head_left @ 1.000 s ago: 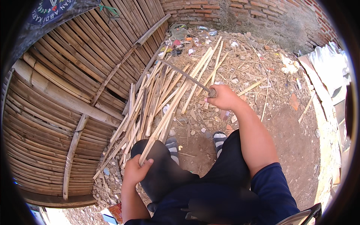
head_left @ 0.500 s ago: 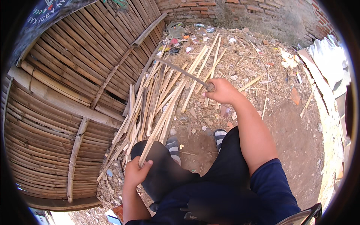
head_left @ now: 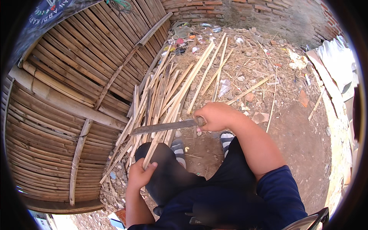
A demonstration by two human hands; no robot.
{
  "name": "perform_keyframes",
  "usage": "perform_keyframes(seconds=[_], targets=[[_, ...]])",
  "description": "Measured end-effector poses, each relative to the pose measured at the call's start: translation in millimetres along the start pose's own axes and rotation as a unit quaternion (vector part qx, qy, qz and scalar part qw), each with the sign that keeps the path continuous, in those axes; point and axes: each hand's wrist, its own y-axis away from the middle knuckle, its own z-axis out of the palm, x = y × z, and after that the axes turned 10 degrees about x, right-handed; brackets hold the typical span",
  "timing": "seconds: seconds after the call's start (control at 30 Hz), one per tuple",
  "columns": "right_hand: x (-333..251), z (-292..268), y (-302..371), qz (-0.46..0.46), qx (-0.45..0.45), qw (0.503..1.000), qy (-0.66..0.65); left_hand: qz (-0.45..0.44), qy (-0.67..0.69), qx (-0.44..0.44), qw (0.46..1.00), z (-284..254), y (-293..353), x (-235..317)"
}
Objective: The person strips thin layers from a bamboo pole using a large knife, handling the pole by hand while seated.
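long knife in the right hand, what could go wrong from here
The long knife, held in the right hand, could slide along the wooden strip toward the bare left hand gripping its near end.
The left knee is right by the strip, so a slip might catch it.
The strip might also snag on the loose sticks piled nearby and twist in the grip.

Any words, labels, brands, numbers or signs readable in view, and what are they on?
Blue banner, upper left: white lettering on a round emblem, partly cut off; I won't copy its wording.
Litter by the brick wall: any print is too small to read.
Dark shirt: small pale marks, too blurred to read.
Long blade: no lettering visible.
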Motion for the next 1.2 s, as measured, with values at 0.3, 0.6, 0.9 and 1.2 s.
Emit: perform_keyframes(seconds=[0.3, 0.6, 0.9, 1.2], targets=[[77, -28, 8, 0.21, 0.215, 0.954, -0.015, 0.0, -0.002, 0.006, 1.0, 2, -1, 5], [-22, -2, 1, 0.009, -0.021, 0.998, 0.055, -0.002, -0.003, 0.01, 1.0, 1, 1, -2], [67, -25, -5, 0.235, 0.233, 0.941, -0.066, 0.015, -0.027, 0.029, 0.999, 5, 1, -3], [-11, 4, 1, 0.02, -0.039, 0.998, 0.035, 0.009, -0.015, 0.001, 1.0, 3, -3, -4]])
